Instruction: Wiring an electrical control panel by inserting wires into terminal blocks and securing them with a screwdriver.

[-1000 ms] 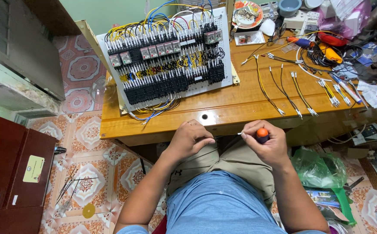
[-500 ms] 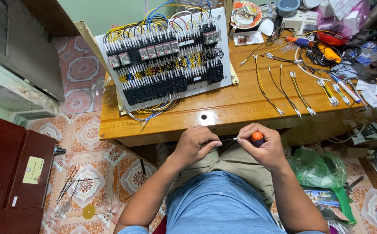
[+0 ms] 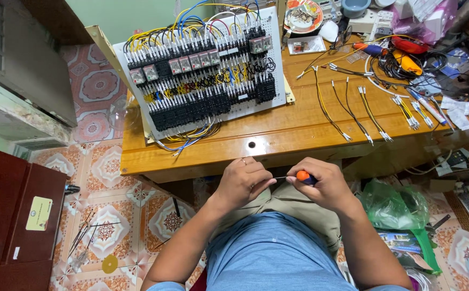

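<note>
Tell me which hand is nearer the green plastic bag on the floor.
Right. The right hand, holding the orange-handled screwdriver, sits just up and left of the green plastic bag. The left hand is farther left, beyond the right hand.

Even, soft daylight fills the scene; shadows are faint. The wooden table [image 3: 299, 129] shows a mild sheen (no harsh glare). Focus is sharp centrally, with wide-angle bending towards the edges.
</note>
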